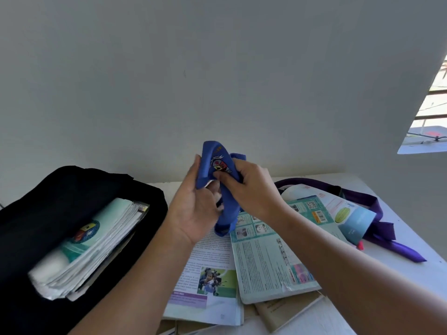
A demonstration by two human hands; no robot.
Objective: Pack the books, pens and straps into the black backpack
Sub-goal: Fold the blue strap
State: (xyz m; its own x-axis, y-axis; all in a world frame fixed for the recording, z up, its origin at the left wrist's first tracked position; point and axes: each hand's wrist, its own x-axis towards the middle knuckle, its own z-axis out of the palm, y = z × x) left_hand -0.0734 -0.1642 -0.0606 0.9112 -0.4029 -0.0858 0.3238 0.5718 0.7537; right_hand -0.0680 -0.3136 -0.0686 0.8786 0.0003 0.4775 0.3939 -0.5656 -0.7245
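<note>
Soft blue fabric strap with an embroidered badge (pixel 221 180), bunched above the worktop (pixel 411 274) between left hand (pixel 196 209) and right hand (pixel 249 187), fingers curled round it; probably light, limp, best gripped folded.

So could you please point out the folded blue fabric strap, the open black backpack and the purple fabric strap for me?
folded blue fabric strap (pixel 219 163): head view, on its upper fold by the emblem.
open black backpack (pixel 79 182): head view, on its far wall.
purple fabric strap (pixel 396 250): head view, on its near end on the table.
</note>
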